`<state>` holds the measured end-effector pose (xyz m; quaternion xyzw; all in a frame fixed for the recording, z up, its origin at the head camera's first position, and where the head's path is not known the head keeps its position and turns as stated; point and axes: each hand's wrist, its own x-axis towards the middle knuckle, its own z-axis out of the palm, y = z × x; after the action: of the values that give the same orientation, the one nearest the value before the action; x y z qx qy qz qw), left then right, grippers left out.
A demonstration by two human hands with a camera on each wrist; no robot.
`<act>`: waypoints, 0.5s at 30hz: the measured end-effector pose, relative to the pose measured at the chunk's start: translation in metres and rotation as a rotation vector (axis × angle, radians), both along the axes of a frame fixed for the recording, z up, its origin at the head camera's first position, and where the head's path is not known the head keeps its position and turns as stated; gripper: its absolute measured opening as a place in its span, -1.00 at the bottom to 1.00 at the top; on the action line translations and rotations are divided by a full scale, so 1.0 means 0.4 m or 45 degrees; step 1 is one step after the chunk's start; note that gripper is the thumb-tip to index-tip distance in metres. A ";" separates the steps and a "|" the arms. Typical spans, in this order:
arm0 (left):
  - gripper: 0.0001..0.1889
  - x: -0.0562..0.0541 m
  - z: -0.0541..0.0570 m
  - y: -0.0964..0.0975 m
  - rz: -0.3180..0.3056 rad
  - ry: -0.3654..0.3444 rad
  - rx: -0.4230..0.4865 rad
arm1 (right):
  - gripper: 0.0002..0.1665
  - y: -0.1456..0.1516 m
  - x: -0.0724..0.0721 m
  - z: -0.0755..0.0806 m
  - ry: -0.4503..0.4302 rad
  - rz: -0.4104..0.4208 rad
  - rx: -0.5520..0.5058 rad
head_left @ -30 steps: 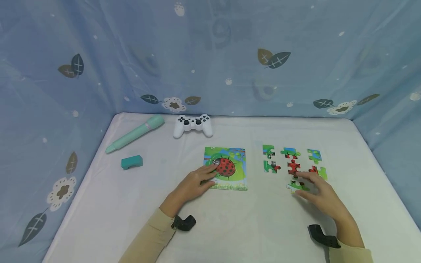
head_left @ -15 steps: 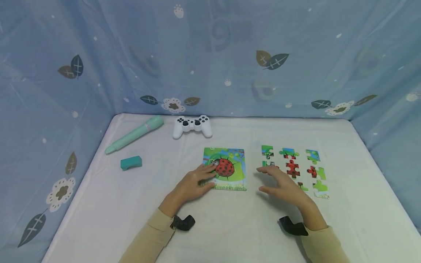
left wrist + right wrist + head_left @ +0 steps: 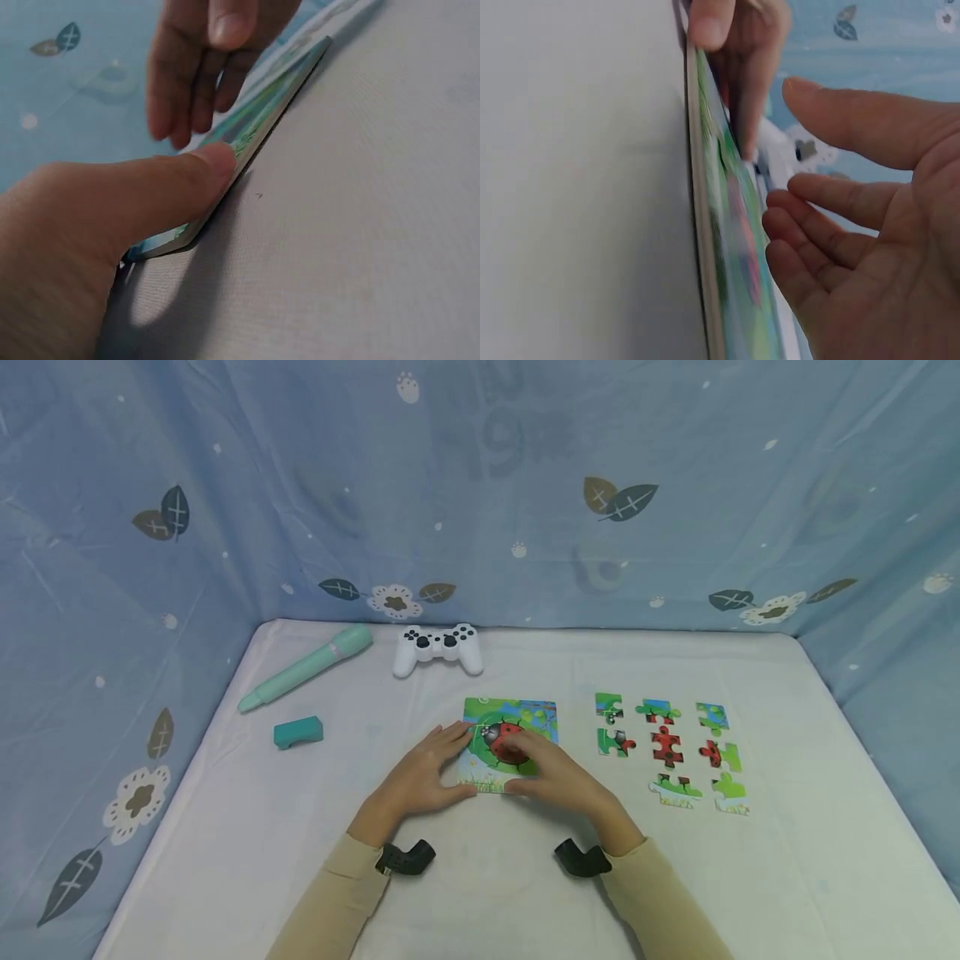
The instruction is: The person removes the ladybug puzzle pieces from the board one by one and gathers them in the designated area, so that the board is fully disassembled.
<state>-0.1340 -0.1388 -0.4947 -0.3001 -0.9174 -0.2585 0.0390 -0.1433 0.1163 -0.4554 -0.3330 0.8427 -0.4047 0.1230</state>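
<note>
A square ladybug jigsaw board (image 3: 487, 768) lies flat on the white table. My left hand (image 3: 420, 777) is at its left side; the thumb (image 3: 187, 176) touches the near edge and the fingertips reach the left edge. Over the right half of the board hovers my right hand (image 3: 562, 777), partly covering the ladybug. Its thumb and loosely bent fingers (image 3: 832, 195) stand apart, with nothing between them in the right wrist view. Right of the board, loose jigsaw pieces lie in rows, among them a red middle piece (image 3: 667, 747) and a green-and-white lower piece (image 3: 677, 792).
A white game controller (image 3: 438, 650) lies behind the board. Toward the left are a mint-green pen-shaped object (image 3: 306, 668) and a teal arched block (image 3: 298, 732). Blue patterned cloth (image 3: 480, 527) walls the table's back and sides.
My right hand has swung left from the loose pieces to above the board. The left hand's fingers have drawn back from the ladybug toward the board's left edge.
</note>
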 end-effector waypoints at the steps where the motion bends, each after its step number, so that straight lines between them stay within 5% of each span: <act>1: -0.11 -0.001 0.000 0.000 -0.002 0.000 -0.007 | -0.33 -0.014 -0.006 -0.004 0.000 0.000 -0.003; 15: -0.09 -0.002 0.001 0.001 0.005 -0.025 -0.038 | -0.27 -0.082 -0.008 -0.056 0.075 -0.106 0.071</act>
<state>-0.1348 -0.1385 -0.4943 -0.2965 -0.9220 -0.2475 0.0261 -0.1467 0.0835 -0.4776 -0.3059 0.8701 -0.3757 0.0904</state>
